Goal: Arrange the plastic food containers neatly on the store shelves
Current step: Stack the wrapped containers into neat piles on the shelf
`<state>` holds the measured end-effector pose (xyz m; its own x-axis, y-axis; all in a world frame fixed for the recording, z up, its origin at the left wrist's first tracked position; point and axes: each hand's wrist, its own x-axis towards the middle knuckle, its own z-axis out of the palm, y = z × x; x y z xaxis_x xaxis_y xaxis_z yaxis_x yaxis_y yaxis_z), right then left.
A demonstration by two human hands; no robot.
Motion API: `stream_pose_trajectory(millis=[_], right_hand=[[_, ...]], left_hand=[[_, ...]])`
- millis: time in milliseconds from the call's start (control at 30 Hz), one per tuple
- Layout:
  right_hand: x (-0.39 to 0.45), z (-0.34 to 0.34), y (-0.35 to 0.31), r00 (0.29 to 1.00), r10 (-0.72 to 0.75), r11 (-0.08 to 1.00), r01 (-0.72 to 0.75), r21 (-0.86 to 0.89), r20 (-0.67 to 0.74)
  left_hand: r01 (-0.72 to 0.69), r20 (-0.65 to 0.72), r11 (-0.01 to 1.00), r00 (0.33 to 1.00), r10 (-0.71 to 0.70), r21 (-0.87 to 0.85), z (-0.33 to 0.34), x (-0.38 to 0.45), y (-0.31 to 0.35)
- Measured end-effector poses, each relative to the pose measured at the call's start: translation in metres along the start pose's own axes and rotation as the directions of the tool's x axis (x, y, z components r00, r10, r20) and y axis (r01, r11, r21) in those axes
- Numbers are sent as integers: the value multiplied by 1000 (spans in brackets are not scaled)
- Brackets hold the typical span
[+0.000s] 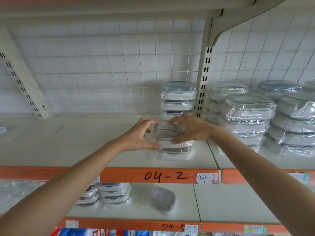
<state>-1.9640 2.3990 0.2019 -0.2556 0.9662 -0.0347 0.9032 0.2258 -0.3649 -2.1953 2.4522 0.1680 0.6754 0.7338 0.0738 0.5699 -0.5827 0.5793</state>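
A clear plastic food container (164,132) in thin wrap sits on top of a short stack of similar containers (177,151) on the shelf marked 04-2 (167,176). My left hand (139,137) grips its left side, thumb low at the front and fingers curled over the far edge. My right hand (189,128) holds its right side, fingers over the lid and thumb at the near edge. Directly behind stands a taller stack of wrapped containers (178,97) against the wire grid back.
Large wrapped container stacks (247,114) fill the shelf bay to the right. The shelf surface to the left (68,142) is bare. On the lower shelf lie two short stacks (114,193) and one tilted single container (162,198). A slotted upright post (203,82) divides the bays.
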Motion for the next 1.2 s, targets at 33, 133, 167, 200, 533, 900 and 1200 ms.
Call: stream_pose_trajectory(millis=[33,133,167,200,533,900,1200], right_hand=[[0,-2,2,1000,-6,1000,6,-8,-3],[-2,1,6,999,4,1000,-4,-5,46],[-3,3,7,999,8,1000,-8,2,53],[-4,4,8,999,8,1000,-8,3,51],[6,2,19,1000,16,975,-18,-223,-13],[6,-5,21,999,27,963,-17,-269,35],[-3,-2,6,995,86,924,-60,-378,54]], left_hand=[[-11,-2,1000,1000,11,-15,2,0,0],[-34,-5,999,999,34,4,11,1,1],[-38,-8,999,999,38,25,13,2,1],[-40,-19,998,999,41,43,17,3,1],[4,-165,1000,986,1,25,44,27,1],[16,-181,998,983,-28,-68,53,27,7],[54,-121,998,991,-50,30,49,18,29]])
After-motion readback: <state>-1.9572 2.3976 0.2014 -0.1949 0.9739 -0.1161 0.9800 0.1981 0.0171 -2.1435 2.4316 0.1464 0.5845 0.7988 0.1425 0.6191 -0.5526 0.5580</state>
